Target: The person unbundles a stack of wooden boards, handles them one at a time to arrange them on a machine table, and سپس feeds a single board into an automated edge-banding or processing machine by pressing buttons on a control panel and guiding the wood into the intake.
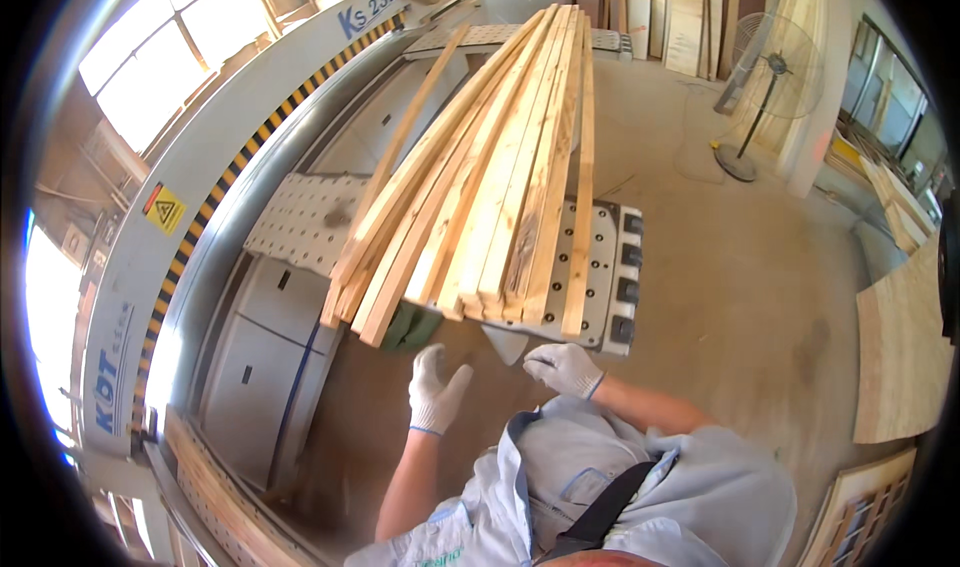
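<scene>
Long pale wooden strips (490, 197) lie lengthwise in a loose stack, their near ends uneven and facing me. One single strip (579, 227) rests apart at the right of the stack, and another strip (412, 117) slants away at its left. Just short of the near ends is my left hand (437, 392), in a white knit glove, with thumb and fingers apart and nothing in it. My right hand (563, 369), gloved the same way, is below the single strip's end, its fingers curled in; I see nothing held. Neither hand touches the wood.
Perforated support tables (300, 217) extend from a grey machine with a long striped beam (235, 167) on the left. Dark blocks line the right table's edge (622, 302). A standing fan (745, 147), leaning boards (687, 27) and a curved wooden panel (900, 347) are to the right.
</scene>
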A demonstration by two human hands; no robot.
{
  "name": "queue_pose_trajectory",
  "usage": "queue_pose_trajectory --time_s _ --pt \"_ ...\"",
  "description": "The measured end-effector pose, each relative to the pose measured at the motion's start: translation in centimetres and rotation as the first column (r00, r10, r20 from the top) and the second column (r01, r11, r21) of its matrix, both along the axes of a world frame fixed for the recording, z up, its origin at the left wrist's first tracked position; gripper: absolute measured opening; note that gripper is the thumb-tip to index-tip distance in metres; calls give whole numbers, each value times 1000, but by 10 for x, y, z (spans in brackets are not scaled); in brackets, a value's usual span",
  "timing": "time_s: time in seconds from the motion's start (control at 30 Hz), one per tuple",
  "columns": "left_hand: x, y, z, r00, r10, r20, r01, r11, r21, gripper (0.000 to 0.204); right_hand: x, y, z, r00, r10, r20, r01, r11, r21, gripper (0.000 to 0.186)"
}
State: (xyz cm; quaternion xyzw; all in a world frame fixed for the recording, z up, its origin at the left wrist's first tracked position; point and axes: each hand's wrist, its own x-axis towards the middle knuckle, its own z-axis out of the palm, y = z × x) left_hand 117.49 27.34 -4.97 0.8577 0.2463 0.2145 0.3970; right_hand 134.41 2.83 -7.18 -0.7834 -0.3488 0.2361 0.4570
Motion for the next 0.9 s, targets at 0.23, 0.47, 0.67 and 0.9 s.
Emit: queue_pose_trajectory --time_s 0.23,0.47,0.67,0.9 --pt "150 60 14 897 -336 -288 434 791 432 102 51 29 31 616 -251 746 162 968 193 63" --pt "196 87 -15 822 -474 -314 567 638 521 124 56 112 0 479 36 877 443 852 -277 67" --pt "192 105 -21 758 -630 -169 623 620 476 107 54 140 -4 466 58 883 532 778 -333 64" --pt "189 109 -18 760 -650 -3 612 713 343 99 48 148 41 559 -274 783 453 892 -11 66"
